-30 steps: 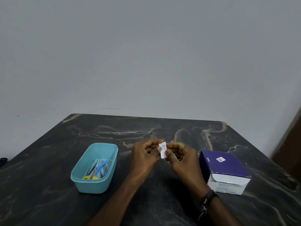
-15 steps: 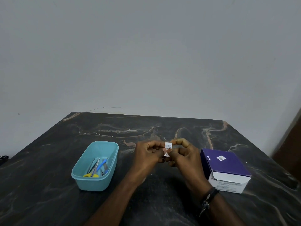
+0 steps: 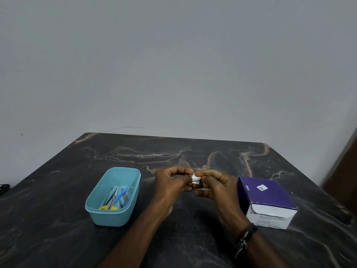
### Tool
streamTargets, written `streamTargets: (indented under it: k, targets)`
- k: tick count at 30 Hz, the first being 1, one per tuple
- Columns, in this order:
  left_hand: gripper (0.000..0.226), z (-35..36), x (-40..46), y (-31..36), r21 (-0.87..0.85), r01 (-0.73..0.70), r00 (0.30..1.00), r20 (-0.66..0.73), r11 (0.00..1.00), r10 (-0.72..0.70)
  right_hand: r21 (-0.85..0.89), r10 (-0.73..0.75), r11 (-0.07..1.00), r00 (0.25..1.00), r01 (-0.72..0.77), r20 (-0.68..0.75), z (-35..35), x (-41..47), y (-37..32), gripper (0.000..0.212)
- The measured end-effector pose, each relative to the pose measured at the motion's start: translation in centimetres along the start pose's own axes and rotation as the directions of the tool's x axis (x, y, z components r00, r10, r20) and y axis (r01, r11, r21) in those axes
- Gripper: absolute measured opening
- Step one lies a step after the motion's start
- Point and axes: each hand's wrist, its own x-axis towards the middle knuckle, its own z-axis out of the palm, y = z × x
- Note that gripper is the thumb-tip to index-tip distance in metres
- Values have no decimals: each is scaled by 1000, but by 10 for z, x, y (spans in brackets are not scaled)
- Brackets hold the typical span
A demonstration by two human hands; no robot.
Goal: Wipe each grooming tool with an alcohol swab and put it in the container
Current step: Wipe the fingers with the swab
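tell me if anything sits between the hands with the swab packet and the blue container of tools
Nothing visible does. The left hand and right hand both pinch the swab packet above the table, and only bare dark tabletop lies between them and the open-topped blue container to their left.

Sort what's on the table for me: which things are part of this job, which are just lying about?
Job: swab packet, pinched by left hand and right hand; swab box; blue tub; scissors.
Lying about: black object at table edge; thin wire.
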Motion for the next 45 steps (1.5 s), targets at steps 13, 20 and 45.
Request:
streamTargets:
  k: [13,20,45]
  targets:
    - [5,0,-1,2,-38,36,999,24,999,-36,-53,-57,997,996,53,-68,-2,5,8,20]
    - [12,1,-4,1,49,5,996,90,999,-9,-86,-89,993,992,82,-85,-7,8,9,18]
    - [8,4,6,-16,88,-45,997,-54,995,50,-198,-76,979,978,37,-194,3,12,21,15]
